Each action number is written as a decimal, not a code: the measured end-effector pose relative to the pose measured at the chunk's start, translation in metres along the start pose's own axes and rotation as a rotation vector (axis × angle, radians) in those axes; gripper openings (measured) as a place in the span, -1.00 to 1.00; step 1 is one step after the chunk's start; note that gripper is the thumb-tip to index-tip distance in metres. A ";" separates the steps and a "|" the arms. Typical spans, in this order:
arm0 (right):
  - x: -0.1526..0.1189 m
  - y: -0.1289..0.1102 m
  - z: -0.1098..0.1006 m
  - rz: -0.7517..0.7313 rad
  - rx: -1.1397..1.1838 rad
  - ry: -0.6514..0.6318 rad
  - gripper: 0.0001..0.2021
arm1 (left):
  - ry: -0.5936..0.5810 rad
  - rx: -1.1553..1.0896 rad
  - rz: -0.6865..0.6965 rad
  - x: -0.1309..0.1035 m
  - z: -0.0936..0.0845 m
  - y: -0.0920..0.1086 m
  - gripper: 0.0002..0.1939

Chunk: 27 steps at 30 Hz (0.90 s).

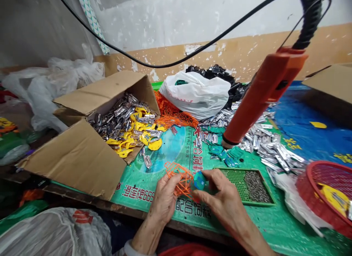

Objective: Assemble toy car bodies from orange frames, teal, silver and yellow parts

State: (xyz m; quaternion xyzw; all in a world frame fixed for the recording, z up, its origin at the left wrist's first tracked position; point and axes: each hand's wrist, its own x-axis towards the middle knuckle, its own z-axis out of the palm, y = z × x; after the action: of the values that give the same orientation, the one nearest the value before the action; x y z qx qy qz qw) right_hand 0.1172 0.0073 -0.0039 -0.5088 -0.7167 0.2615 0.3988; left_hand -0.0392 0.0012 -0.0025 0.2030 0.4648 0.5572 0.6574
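My left hand (164,195) is closed on an orange plastic lattice frame (178,175), which juts up above the thumb and fingers. Between the thumb and fingers of my right hand (221,193) is a small teal plastic piece (199,180), held close to the right side of the lattice. Both hands are over the front part of the green printed sheet. Just right of my right hand lies a green tray (233,179) with small metal screws (257,186) in its right half. Several more teal pieces (233,152) lie beyond the tray.
A red electric screwdriver (255,94) hangs at the right. A cardboard box (74,157) spills metal and yellow parts (132,138) at the left. Behind are orange lattices (176,120) and a white bag (195,92); metal pieces (280,153) and a red basket (310,186) lie right.
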 end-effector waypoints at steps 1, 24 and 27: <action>-0.001 0.000 0.001 -0.039 -0.006 0.007 -0.73 | 0.013 -0.045 0.006 0.000 0.002 -0.002 -0.76; -0.003 -0.004 0.009 -0.107 -0.142 -0.037 -0.65 | 0.036 -0.195 -0.002 -0.005 0.006 -0.023 -0.76; -0.004 -0.005 0.010 -0.091 -0.161 -0.034 -0.65 | 0.013 -0.203 0.015 -0.007 0.007 -0.023 -0.78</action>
State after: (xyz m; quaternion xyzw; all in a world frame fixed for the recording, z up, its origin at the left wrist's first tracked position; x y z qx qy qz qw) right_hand 0.1072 0.0018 -0.0066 -0.5017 -0.7644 0.1935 0.3559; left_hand -0.0203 -0.0099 -0.0144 0.1354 0.4087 0.6075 0.6675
